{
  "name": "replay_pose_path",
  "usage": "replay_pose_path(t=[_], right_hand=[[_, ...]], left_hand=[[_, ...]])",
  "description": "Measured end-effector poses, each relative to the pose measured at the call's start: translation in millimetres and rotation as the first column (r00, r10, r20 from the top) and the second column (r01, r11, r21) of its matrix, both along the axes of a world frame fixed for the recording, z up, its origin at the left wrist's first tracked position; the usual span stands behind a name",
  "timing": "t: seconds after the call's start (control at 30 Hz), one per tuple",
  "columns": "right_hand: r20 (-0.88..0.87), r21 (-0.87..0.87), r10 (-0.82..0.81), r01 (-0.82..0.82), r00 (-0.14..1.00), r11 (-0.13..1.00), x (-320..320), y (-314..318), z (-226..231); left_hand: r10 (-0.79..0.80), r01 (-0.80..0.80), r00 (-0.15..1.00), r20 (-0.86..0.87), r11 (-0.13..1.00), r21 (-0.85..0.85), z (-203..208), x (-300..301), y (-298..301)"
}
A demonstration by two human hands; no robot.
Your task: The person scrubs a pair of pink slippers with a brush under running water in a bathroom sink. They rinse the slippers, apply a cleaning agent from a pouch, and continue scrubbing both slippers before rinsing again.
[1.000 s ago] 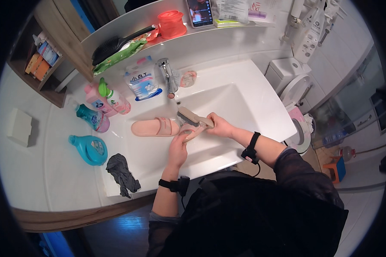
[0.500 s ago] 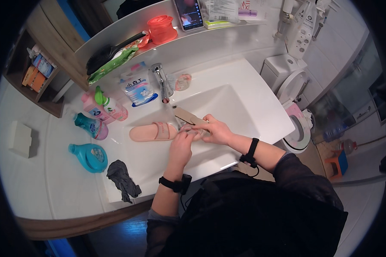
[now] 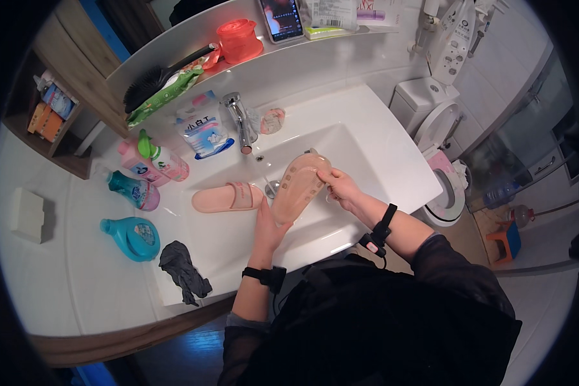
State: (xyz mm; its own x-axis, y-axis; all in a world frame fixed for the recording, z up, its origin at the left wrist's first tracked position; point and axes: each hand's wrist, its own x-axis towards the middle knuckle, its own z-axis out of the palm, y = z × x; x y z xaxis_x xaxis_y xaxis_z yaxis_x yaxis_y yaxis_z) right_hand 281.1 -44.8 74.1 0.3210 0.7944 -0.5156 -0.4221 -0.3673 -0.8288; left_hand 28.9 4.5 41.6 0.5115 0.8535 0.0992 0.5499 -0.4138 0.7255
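Note:
A wet pink slipper point(image 3: 300, 185) is held over the sink basin with its patterned sole turned up. My right hand point(image 3: 341, 188) grips its edge near the upper end. At the lower end my left hand point(image 3: 271, 226) holds it, with some fingers hidden behind the slipper. To the left, the matching pink slipper point(image 3: 213, 199) lies strap side up in the white sink point(image 3: 354, 151). Behind the held slipper are the chrome faucet point(image 3: 240, 122), with a thin stream of water below it, and the round drain point(image 3: 272, 187).
Left of the basin stand a teal bottle point(image 3: 132, 238), a teal-and-purple bottle point(image 3: 134, 190) and pink bottles point(image 3: 164, 162). A dark crumpled cloth point(image 3: 183, 270) lies at the front left. By the faucet are a detergent bag point(image 3: 202, 128) and a soap-like lump point(image 3: 273, 121).
The held slipper has turned from edge-on to sole up, and its broad underside now shows. My right hand has moved slightly right; my left stays at the lower end.

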Motion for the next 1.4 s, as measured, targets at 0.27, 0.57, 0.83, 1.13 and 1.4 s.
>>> replay_pose_path(t=[0.27, 0.57, 0.83, 1.13, 1.4], right_hand=[[-0.413, -0.039, 0.008, -0.026, 0.911, 0.999, 3.3, 8.0, -18.0], [0.284, -0.182, 0.287, -0.242, 0.915, 0.953, 6.1, 35.6, -16.5], [0.585, -0.19, 0.55, -0.558, 0.596, 0.808, 13.9, 27.7, -26.2], [0.883, -0.271, 0.466, -0.869, -0.053, 0.414, -40.1, 38.0, -36.1], [0.803, -0.411, 0.583, -0.592, 0.126, 0.693, -34.8, 62.9, -46.7]], left_hand=[[0.166, -0.136, 0.979, -0.115, 0.963, 0.231, -4.9, -5.9, -6.7], [0.379, -0.336, 0.908, -0.181, 0.914, 0.226, 18.0, -35.7, -7.9], [0.442, -0.484, 0.785, -0.434, 0.875, 0.016, -12.2, -38.2, -17.1], [0.278, -0.363, 0.849, -0.449, 0.924, -0.115, -34.1, -46.8, -6.6], [0.301, -0.327, 0.884, -0.358, 0.945, -0.013, -33.9, -43.6, -13.9]])
